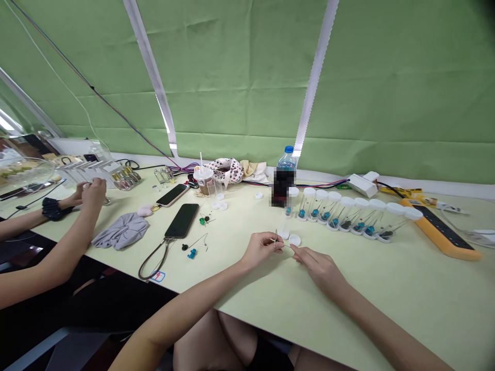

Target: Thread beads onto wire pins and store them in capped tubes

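My left hand (260, 248) pinches a thin bent metal wire (276, 237), which stands up from its fingertips. My right hand (319, 267) is closed, its thumb and forefinger at the wire's other end in front of the left fingers. What the wire is part of is too small to tell. Just behind the hands lie white round caps (295, 240). Farther back stands a row of clear containers with white lids (334, 196), holding blue pieces and thin wires. To the left of my hands lie a blue piece (192, 253), a black piece (184, 247) and a bent wire (200, 238).
A phone (182, 220) with a wrist strap, a grey cloth scrunchie (122, 231) and a drink cup (204, 180) are on the left. A blurred-label bottle (286, 163) stands behind. An orange power strip (441, 232) lies right. At far left another person's hands (94, 193) work.
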`<state>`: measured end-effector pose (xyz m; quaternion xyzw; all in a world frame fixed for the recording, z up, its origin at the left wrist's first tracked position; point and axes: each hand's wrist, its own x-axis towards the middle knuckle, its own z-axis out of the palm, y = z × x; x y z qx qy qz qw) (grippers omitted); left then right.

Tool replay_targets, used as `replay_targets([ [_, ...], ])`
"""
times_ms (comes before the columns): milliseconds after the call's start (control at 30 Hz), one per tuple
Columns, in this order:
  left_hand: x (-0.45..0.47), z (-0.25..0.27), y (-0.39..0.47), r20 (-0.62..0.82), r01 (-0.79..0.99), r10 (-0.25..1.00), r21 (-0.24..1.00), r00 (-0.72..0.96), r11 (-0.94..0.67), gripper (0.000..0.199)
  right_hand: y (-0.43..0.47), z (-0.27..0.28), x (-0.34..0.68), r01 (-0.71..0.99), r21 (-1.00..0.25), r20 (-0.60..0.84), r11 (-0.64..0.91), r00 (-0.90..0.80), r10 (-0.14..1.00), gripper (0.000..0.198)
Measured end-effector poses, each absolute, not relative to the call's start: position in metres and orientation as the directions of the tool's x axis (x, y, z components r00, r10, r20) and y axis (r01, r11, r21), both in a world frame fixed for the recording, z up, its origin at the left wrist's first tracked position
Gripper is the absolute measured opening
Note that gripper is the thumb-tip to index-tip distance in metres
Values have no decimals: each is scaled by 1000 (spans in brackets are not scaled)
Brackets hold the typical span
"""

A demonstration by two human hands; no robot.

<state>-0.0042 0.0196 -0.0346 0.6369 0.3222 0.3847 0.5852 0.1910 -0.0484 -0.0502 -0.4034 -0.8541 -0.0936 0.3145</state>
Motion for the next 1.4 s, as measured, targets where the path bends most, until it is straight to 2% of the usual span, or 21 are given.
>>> replay_targets([
  [267, -4, -33, 18, 115, -38, 863, 993, 492, -110, 24, -47, -53, 189, 713, -252, 596, 655, -419, 685, 30],
  [433, -4, -34, 19, 124, -35, 855, 992, 504, -123, 24, -48, -46, 186, 643, -455, 585, 617, -307, 751, 27],
  [600, -4, -33, 18, 128, -12, 846, 990, 517, -143, 25, -51, -37, 181, 554, -663, 469, 503, -217, 856, 29],
  [767, -5, -33, 17, 149, -11, 835, 986, 530, -168, 24, -51, -35, 181, 511, -740, 399, 438, -191, 897, 30],
  [867, -5, -32, 17, 140, 8, 834, 985, 533, -170, 26, -50, -37, 183, 546, -674, 447, 497, -233, 863, 30],
  [933, -4, -32, 18, 117, 13, 838, 989, 533, -146, 28, -48, -38, 184, 610, -566, 511, 555, -269, 816, 29],
  [1100, -3, -33, 20, 74, -12, 848, 997, 524, -80, 33, -48, -33, 191, 778, -144, 625, 611, -408, 666, 33],
  [1233, -2, -35, 21, 63, -46, 842, 998, 536, -45, 35, -51, -26, 197, 738, 161, 612, 655, -595, 521, 35],
  [1400, -1, -35, 17, 49, -72, 823, 997, 566, -10, 38, -53, -25, 199, 681, 299, 560, 669, -692, 455, 35],
])
